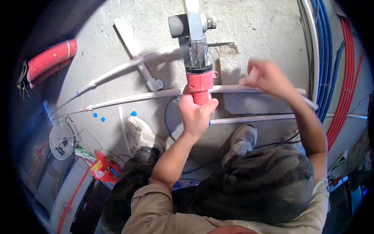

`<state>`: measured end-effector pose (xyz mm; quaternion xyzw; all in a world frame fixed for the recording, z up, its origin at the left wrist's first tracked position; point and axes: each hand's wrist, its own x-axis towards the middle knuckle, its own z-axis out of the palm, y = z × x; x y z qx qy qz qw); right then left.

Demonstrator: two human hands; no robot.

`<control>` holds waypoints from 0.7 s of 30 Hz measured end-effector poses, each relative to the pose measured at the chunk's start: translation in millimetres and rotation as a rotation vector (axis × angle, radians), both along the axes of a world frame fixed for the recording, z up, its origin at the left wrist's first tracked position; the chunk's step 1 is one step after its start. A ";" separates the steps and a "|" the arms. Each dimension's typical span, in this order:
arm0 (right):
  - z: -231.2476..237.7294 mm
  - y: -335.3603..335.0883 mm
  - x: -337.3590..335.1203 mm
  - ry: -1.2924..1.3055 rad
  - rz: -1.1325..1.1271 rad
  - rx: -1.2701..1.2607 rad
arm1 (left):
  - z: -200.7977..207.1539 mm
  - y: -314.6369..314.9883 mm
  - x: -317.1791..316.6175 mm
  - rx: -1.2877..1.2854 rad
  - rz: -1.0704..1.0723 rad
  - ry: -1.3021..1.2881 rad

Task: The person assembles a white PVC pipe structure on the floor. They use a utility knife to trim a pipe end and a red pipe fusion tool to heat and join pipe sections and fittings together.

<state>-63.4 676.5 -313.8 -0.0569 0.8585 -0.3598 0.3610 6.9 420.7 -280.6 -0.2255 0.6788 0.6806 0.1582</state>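
My left hand (196, 115) is closed around the red handle of a pipe welding iron (200, 84). The iron points away from me, its metal head carrying a grey round die on the left and a smaller shiny one on the right. My right hand (269, 80) is raised to the right of the iron, fingers curled and slightly blurred. Something small and whitish shows at its fingertips, too unclear to name. Below both hands, a long white pipe (136, 96) runs across the floor. Further off lies a short white pipe with an elbow fitting (154, 84) on its end.
Bundles of blue pipes (324, 58) and red pipes (344, 82) run along the right. A red corrugated roll (52, 60) lies at the far left. Small blue caps (133, 113) are near my left shoe. A round fan-like object (62, 140) and a red bag (104, 167) sit at the left.
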 end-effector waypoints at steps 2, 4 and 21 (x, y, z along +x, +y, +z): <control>-2.1 -26.0 33.2 0.127 0.254 0.296 | -9.7 -6.1 5.1 -0.017 0.005 -0.002; 0.1 -37.7 47.2 0.258 0.319 0.355 | -12.6 -19.6 7.8 -0.018 0.057 0.015; -24.6 13.4 -14.5 -0.325 -0.957 -0.644 | 10.0 13.1 71.4 0.055 -0.311 -0.322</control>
